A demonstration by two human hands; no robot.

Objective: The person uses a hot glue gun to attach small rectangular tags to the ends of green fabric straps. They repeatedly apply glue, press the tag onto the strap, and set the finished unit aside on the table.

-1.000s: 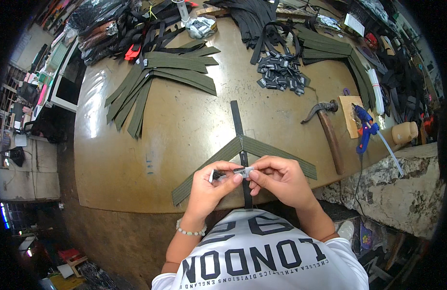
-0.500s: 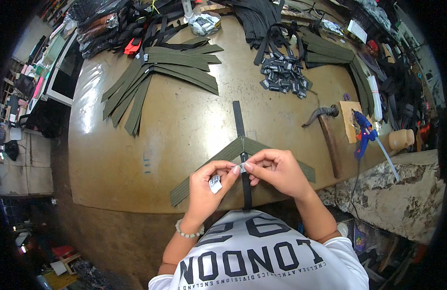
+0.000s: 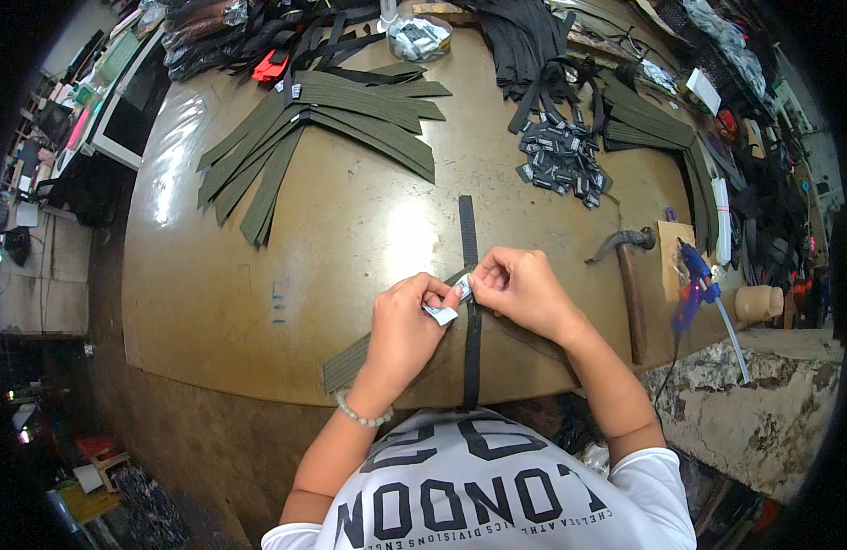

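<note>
My left hand [image 3: 407, 316] is closed, with a white fabric label [image 3: 440, 315] tucked between its fingers. A second small white label [image 3: 464, 288] is pinched between its thumb and the fingertips of my right hand [image 3: 520, 289], just over a black strap [image 3: 471, 367]. That strap lies lengthwise on the table and passes beneath my fingertips. An olive ribbed webbing strap [image 3: 347, 363] slants out from under my left hand; its upper part is mostly hidden by the hands.
Olive straps [image 3: 368, 133] fan out at the far left of the table [image 3: 213, 302]. Small dark labelled pieces [image 3: 561, 156] are heaped at the far right. A hammer [image 3: 631, 293] and a blue glue gun [image 3: 695, 270] lie to the right. At the back stands a tub [image 3: 419, 38] of labels.
Both hands have moved up over the strap crossing with the label. The olive strap's right arm, visible before, no longer shows beside my right hand. The whole view has shifted slightly.
</note>
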